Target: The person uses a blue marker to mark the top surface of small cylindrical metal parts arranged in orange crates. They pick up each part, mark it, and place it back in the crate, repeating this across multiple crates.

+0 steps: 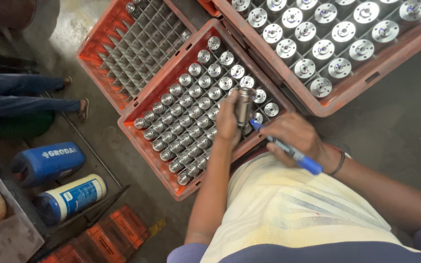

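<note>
My left hand (227, 122) grips a shiny metal cylinder part (243, 104) and holds it upright over the middle orange crate (142, 139). My right hand (296, 136) holds a blue marker pen (288, 151), its tip touching the lower side of the cylinder. The crate under my hands has a divider grid filled with several similar metal parts (191, 112), flanged ends up.
A near-empty orange crate with a grey divider grid (137, 48) lies at the upper left. A crate of larger flanged metal parts (327, 44) sits at the upper right. Another person's legs (25, 97), a blue jug (47, 163) and a blue-and-white canister (74, 197) lie at left.
</note>
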